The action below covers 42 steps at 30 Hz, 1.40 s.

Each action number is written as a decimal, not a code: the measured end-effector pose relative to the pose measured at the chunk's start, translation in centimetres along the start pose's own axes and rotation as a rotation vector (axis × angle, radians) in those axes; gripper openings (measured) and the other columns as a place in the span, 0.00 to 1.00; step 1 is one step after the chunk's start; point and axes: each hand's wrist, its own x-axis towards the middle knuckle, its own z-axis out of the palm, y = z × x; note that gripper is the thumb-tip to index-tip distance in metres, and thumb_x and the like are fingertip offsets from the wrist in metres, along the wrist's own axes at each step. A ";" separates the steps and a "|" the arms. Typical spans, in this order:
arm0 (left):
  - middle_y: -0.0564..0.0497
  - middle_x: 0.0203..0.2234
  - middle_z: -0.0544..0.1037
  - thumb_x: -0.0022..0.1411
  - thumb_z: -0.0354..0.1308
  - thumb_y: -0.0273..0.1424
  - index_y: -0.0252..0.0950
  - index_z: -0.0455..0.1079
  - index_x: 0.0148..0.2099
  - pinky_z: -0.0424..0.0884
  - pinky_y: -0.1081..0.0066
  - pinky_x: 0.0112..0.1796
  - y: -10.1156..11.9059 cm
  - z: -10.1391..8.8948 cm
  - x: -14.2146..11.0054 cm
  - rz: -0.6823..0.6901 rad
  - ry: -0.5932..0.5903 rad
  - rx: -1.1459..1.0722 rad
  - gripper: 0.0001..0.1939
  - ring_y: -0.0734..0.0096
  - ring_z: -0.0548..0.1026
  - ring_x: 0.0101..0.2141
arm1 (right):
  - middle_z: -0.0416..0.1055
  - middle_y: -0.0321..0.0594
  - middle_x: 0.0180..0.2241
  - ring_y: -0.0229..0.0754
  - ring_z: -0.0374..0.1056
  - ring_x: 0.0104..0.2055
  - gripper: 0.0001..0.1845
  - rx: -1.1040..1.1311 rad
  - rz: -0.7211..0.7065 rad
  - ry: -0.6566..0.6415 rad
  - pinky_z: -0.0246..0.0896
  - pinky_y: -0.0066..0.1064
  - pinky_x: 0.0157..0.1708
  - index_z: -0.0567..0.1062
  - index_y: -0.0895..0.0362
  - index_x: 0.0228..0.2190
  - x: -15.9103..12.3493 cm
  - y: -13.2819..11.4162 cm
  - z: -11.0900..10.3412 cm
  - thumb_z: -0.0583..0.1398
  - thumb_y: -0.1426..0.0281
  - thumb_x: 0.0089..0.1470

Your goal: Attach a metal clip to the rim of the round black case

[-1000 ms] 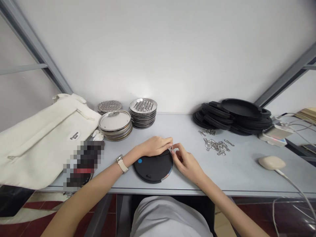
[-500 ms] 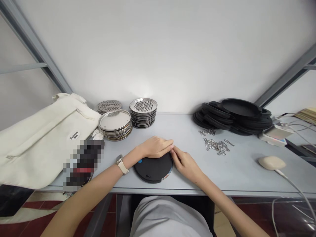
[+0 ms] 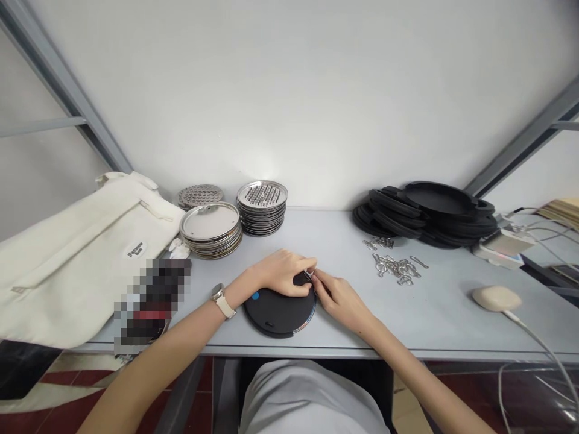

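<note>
Left hand (image 3: 283, 270) has spread its thumb over black disc (image 3: 280, 313), its grip I cannot tell; my right hand (image 3: 338, 296) pinches metal clip (image 3: 308, 276).

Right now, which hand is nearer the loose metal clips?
Right. The right hand is at the black disc's right edge, left of the metal clips; the left hand is farther left, over the disc's far side.

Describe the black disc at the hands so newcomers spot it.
On the gray table, look at the near edge, centre. The black disc lies there, under the left hand, the right hand at its rim. Unlike the black parts heaped at back right, it lies apart and shows a blue dot.
</note>
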 end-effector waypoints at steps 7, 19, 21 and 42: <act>0.55 0.23 0.71 0.56 0.54 0.32 0.38 0.60 0.32 0.56 0.72 0.25 -0.2 0.1 0.1 0.038 0.005 -0.056 0.05 0.73 0.68 0.23 | 0.69 0.37 0.23 0.39 0.64 0.24 0.14 -0.029 -0.026 0.003 0.53 0.27 0.27 0.66 0.55 0.29 -0.1 0.1 0.0 0.44 0.69 0.63; 0.56 0.21 0.70 0.55 0.55 0.34 0.38 0.63 0.37 0.55 0.74 0.24 -0.3 0.3 -0.1 0.013 -0.013 -0.051 0.08 0.73 0.66 0.21 | 0.68 0.37 0.22 0.39 0.63 0.24 0.16 -0.057 0.003 0.019 0.51 0.28 0.27 0.64 0.55 0.26 -0.2 -0.1 0.4 0.44 0.68 0.63; 0.56 0.20 0.69 0.55 0.55 0.34 0.38 0.63 0.37 0.55 0.74 0.24 -0.4 0.4 -0.1 0.008 -0.011 -0.055 0.07 0.73 0.65 0.21 | 0.68 0.37 0.22 0.39 0.63 0.24 0.16 -0.058 0.007 0.027 0.50 0.28 0.27 0.63 0.55 0.25 -0.2 -0.1 0.4 0.44 0.67 0.63; 0.59 0.18 0.67 0.53 0.56 0.32 0.37 0.62 0.35 0.54 0.76 0.23 -0.5 0.6 0.3 -0.048 0.042 -0.130 0.08 0.77 0.64 0.19 | 0.67 0.36 0.21 0.39 0.63 0.23 0.17 -0.116 0.041 0.078 0.47 0.28 0.26 0.64 0.55 0.25 -0.3 0.1 0.6 0.45 0.67 0.63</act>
